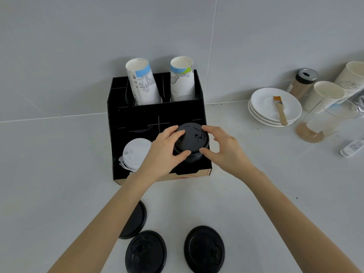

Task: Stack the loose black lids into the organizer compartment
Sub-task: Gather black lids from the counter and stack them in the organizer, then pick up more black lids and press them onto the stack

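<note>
black round lid stack [191,141] gripped between left hand [164,152] and right hand [223,148].

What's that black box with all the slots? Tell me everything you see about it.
The organizer is a matte black divided box on the grey counter against the wall, its front edge a tan colour. Two back slots hold printed paper cup stacks; the front left holds white lids, the front right black lids, gripped by both hands.

Both bare forearms reached forward. The left hand [166,148] and right hand [222,148] cupped opposite sides of the lid stack [192,140], fingers curled.
</note>
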